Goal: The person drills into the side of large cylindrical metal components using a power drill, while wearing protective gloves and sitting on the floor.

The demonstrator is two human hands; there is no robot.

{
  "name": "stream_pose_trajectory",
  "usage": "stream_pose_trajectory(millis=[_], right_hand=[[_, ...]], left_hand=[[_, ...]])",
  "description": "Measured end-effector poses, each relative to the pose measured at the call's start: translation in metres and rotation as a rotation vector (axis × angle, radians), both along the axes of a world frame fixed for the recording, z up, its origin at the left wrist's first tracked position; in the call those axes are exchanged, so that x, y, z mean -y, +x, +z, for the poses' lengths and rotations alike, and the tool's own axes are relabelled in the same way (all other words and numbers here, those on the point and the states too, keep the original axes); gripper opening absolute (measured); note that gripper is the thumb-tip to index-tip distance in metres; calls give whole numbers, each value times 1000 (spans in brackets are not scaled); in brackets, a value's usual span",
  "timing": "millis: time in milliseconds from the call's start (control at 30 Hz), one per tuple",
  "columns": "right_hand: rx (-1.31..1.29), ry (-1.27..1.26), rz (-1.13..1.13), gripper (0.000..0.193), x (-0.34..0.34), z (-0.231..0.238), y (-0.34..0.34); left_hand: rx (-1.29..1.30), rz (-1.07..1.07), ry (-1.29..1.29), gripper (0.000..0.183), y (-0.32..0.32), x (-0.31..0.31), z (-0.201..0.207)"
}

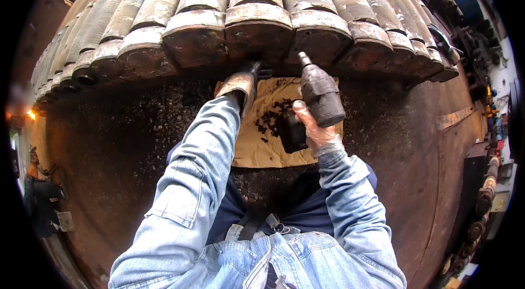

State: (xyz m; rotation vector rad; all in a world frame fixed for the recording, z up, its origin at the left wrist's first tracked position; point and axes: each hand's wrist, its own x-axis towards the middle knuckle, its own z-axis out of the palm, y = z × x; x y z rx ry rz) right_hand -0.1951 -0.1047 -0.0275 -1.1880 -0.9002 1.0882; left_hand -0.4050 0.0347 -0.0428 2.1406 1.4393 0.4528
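My right hand (316, 129), in a thin clear glove, is wrapped around the grip of a dark cordless impact wrench (321, 96). Its bright metal tip points forward at the row of big worn metal cylinders (258, 21) and stands apart from their end blocks. My left hand (257, 73) wears a dark glove with a tan leather cuff and reaches to the lower edge of the middle end block (257, 39). Shadow hides its fingers, so I cannot make out any grip. Between my hands, brown paper or cardboard (257, 153) carries several small dark bolt-like pieces (268, 123).
Flakes of debris (164, 119) lie scattered over the brown metal floor (109, 179). The cylinders curve across the whole far side. Round metal parts (485, 198) line the right edge, and dark cloth-like items (41, 198) hang at the left.
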Motion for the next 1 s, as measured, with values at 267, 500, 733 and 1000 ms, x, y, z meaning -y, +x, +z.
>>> stream_pose_trajectory(millis=[267,500,733,1000], right_hand=[[-54,49,-26,42,-8,37,10],[-69,41,33,43,-1,48,9],[-70,22,59,42,3,59,6],[-67,26,40,42,0,58,6]], left_hand=[[-401,46,-125,48,-7,2,12],[-388,76,-122,46,-1,9,24],[-376,90,-126,44,-3,8,26],[-496,91,-78,43,21,13,43]])
